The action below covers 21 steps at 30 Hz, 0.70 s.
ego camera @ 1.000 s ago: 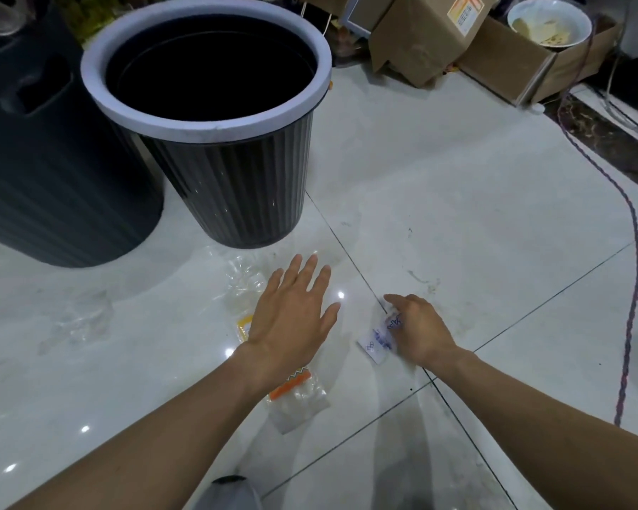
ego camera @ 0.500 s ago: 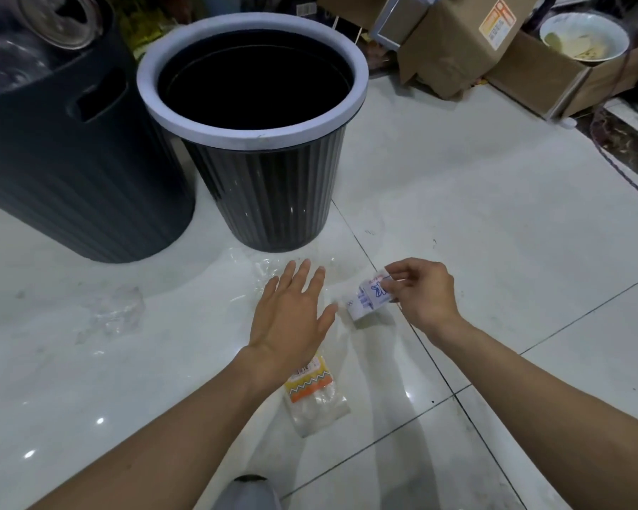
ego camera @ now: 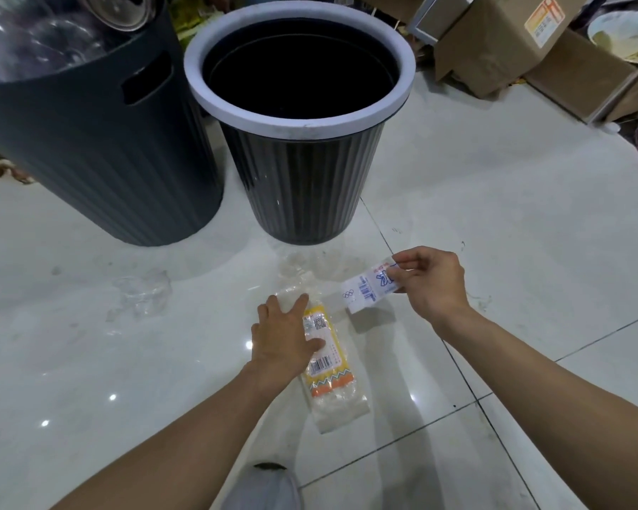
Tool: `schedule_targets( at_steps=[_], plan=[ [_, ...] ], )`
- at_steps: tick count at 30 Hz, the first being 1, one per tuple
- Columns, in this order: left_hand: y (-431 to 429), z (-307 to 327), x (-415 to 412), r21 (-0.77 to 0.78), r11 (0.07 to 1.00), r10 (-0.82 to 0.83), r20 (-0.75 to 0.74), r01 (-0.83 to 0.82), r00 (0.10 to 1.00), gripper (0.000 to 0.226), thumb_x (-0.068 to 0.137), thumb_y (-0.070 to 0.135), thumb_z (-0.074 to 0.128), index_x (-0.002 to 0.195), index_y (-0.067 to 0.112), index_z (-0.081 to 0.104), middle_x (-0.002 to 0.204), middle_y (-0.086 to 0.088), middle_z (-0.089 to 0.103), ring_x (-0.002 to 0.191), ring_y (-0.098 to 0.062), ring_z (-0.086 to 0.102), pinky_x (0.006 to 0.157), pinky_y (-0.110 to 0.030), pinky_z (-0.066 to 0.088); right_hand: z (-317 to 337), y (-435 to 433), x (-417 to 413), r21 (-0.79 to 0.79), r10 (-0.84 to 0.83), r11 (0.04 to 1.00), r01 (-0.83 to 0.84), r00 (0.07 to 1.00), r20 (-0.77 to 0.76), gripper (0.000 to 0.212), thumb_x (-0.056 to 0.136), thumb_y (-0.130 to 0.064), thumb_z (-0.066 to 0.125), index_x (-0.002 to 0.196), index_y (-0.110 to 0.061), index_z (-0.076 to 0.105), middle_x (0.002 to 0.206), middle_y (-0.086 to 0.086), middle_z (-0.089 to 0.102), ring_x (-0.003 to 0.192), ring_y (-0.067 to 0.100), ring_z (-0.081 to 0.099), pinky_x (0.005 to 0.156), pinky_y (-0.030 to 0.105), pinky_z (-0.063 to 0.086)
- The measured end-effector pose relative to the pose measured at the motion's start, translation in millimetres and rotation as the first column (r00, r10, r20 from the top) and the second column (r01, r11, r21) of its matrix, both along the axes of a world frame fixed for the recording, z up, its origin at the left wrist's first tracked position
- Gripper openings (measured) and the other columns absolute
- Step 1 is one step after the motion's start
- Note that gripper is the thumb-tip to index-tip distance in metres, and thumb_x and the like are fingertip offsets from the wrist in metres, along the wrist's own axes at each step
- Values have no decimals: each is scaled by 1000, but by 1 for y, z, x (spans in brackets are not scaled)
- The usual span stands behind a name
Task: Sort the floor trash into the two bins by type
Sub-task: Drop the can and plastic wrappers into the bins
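Clear plastic scrap [ego camera: 140,294] on floor [ego camera: 494,215], before grey bin [ego camera: 100,149] & white-rimmed bin [ego camera: 299,115].
L hand [ego camera: 286,334] flat, fingers straight, presses yellow wrapper [ego camera: 330,373] (barcode, QR code) to floor; R hand [ego camera: 433,285] pinches white packet [ego camera: 369,290] w/ blue print + barcode, held off floor; text too small to read.

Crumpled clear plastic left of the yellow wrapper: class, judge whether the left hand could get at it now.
Probably yes: the left hand rests on the yellow wrapper, and only bare floor separates it from the crumpled clear plastic.
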<state>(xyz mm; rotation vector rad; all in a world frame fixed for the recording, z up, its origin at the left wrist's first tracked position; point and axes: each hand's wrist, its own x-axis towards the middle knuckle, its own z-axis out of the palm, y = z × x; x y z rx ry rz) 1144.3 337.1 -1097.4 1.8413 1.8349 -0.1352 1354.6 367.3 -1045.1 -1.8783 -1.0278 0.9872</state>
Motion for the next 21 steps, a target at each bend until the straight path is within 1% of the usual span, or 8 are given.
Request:
schedule_targets(
  at_steps=[4,7,10,12,14,15,18,21],
  plan=[
    [-2,-8,1,9,988,150,123,-153,981,91,72,43,80,147,34,28,131,-12,26,125,-29,28,99,-31,37,1,-2,4,0,-12,1000,12,1000,-1,21,79,1,75,75,-18,67,82,8,70,78,27,72,72,40,61],
    [0,-8,2,-45,969,248,256,-245,934,87,68,27,86,143,29,40,115,-4,29,113,-26,46,96,-27,42,0,-3,8,-7,-25,1000,25,1000,4,20,79,1,75,76,-18,68,81,7,71,76,26,72,73,42,60],
    [2,-9,2,-92,947,320,331,-307,888,84,65,17,88,137,29,46,113,-3,41,103,-24,57,87,-23,43,0,-4,10,-7,-31,1000,31,999,14,19,79,0,75,76,-18,68,81,7,71,76,25,72,73,44,60],
    [2,-11,2,-100,946,324,370,-310,871,83,63,13,89,135,28,49,117,-4,56,103,-22,59,88,-26,48,1,-5,10,-8,-31,999,31,999,21,20,79,1,74,76,-18,68,81,7,71,75,25,72,74,44,60],
    [2,-12,3,-109,942,333,421,-317,844,79,62,7,88,131,25,53,115,-2,63,99,-20,62,87,-31,52,1,-5,12,-6,-40,999,40,999,15,20,79,1,74,75,-18,68,79,6,71,73,25,72,74,43,60],
    [2,-11,3,-120,939,341,449,-323,826,76,63,4,87,129,24,54,112,-1,64,96,-19,63,84,-29,52,1,-5,13,-7,-46,999,46,999,12,20,79,1,74,75,-17,68,80,7,71,73,25,72,74,43,60],
    [3,-7,4,-135,945,325,509,-299,797,65,69,-2,82,124,22,57,93,4,65,83,-14,63,70,-18,49,3,-5,15,-8,-61,998,61,998,7,17,79,1,74,77,-16,69,81,8,72,74,26,72,75,43,60],
    [4,2,11,-95,957,278,550,-272,788,59,71,-2,80,121,22,60,80,11,58,77,-12,62,70,-19,50,7,-6,19,7,-85,996,85,996,-4,12,80,0,74,82,-11,70,82,9,72,74,26,72,75,41,60]
  ],
)
